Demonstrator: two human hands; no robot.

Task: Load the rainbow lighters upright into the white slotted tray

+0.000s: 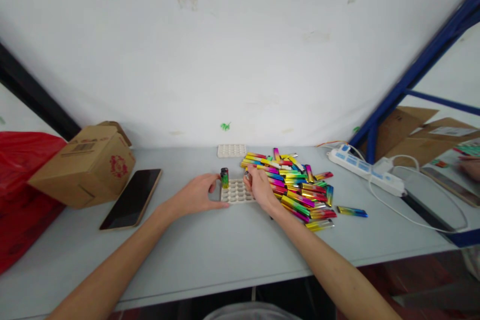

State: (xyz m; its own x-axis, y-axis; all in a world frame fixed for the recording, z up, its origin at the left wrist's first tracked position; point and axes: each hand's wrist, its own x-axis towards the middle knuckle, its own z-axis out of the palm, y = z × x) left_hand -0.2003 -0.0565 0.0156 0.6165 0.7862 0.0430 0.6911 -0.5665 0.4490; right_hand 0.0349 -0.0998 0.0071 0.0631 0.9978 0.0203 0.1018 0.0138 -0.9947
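A small white tray (237,194) with rows of round holes lies in front of me. My left hand (202,194) grips its left end, thumb along the near edge and fingers by the far left corner. Beside those fingers, lighters (225,180) with black tops and green-yellow shiny bodies stand upright in the tray's left side. My right hand (260,187) is closed over the tray's right part, pinching a lighter (247,175) whose metal top shows; its body is mostly hidden. Right of that hand spreads a pile of shiny multicoloured lighters (296,177), lying flat.
Another white holed tray (231,150) lies near the wall. On the left are a phone (131,199), a cardboard box (86,165) and a red bag (26,195). At right lie a white power strip (365,170) with cables and a blue frame post (408,77). Someone's hand (470,166) shows far right.
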